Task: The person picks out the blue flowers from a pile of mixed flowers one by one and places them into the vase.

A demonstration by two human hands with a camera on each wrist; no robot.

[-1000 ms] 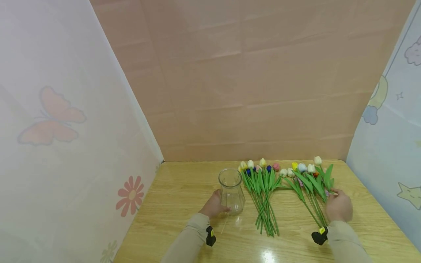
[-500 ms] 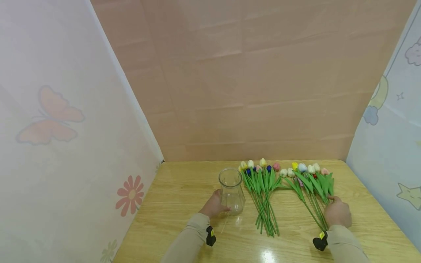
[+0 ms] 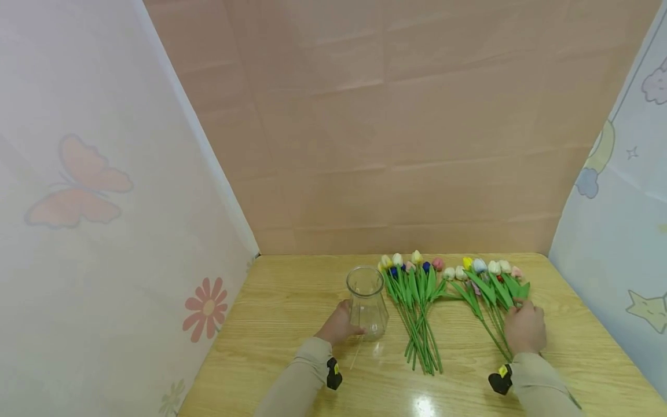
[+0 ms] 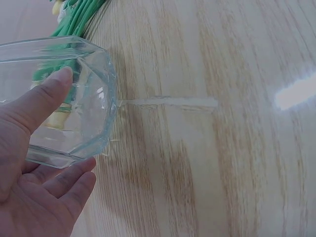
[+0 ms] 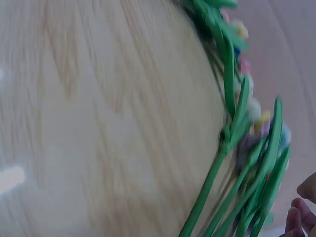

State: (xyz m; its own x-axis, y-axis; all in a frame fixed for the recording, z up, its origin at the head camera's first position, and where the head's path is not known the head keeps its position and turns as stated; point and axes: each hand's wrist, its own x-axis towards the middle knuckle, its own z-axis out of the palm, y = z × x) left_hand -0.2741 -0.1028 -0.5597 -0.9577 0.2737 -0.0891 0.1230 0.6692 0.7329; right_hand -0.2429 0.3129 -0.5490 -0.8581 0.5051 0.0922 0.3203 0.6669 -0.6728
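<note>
My left hand (image 3: 339, 325) grips the lower part of a clear glass vase (image 3: 369, 310), its thumb across the near side and the other fingers around the far side, as the left wrist view shows. The vase stands upright, with no flowers in it. At the right, my right hand (image 3: 525, 328) pinches a tulip (image 3: 516, 272) at the edge of a loose bunch; a piece of green stem shows past the sleeve. In the right wrist view only the fingertips (image 5: 293, 219) show, at the right edge beside green leaves (image 5: 271, 148).
A second bunch of artificial tulips (image 3: 417, 313), white, yellow, blue and pink, lies between the vase and the right bunch (image 3: 487, 289). Their stems point toward the near side of the wooden table (image 3: 292, 278). Printed cloth walls (image 3: 208, 220) border both sides, with a brown sheet (image 3: 391, 191) behind.
The right hand has moved slightly left and its fingers have drawn in. A white tulip head that stood higher has come down among the others. The left hand and vase have not moved.
</note>
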